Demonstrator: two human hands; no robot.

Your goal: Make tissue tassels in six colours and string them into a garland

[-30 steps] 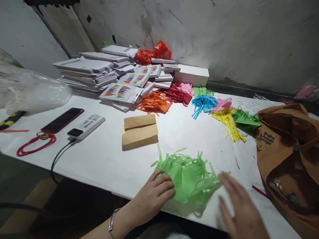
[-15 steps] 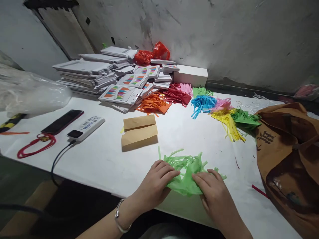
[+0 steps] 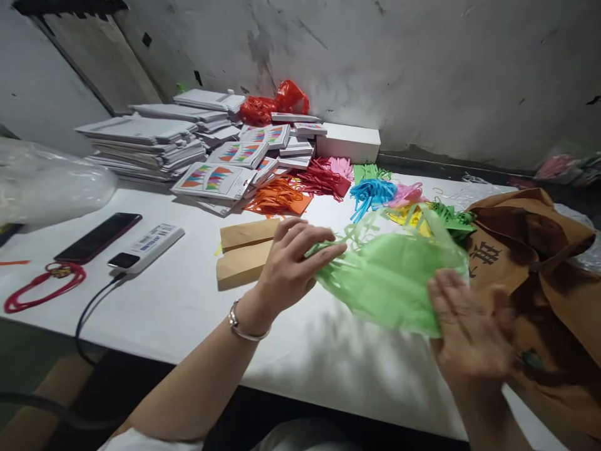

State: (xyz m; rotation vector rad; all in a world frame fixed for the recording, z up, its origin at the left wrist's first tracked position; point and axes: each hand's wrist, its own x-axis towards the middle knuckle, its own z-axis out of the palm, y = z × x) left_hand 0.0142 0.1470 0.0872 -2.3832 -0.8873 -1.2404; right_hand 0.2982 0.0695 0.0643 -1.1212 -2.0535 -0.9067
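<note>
A light green tissue-paper tassel (image 3: 394, 282), with a smooth sheet part and thin fringe strips, is spread in the air above the white table, casting a shadow on it. My left hand (image 3: 298, 266) is closed on its left end, where the paper is bunched; a silver bangle sits on that wrist. At its right edge is my right hand (image 3: 469, 338), blurred by motion, with its fingers over the paper and the thumb hidden. Just behind my left hand lie folded brown paper pieces (image 3: 244, 260), partly covered by the hand.
Orange (image 3: 277, 197), red, blue (image 3: 373, 191), pink, yellow and green tassels lie behind. Printed packs (image 3: 213, 181) and stacked white cards (image 3: 141, 134) stand back left. A phone (image 3: 98, 237) and a cabled white device (image 3: 148, 247) lie left; a brown bag (image 3: 526, 250) is at right.
The tassel has gone from bunched low between both hands to spread out, higher and further right. My right hand has moved right, away from the left hand. The view has shifted slightly right.
</note>
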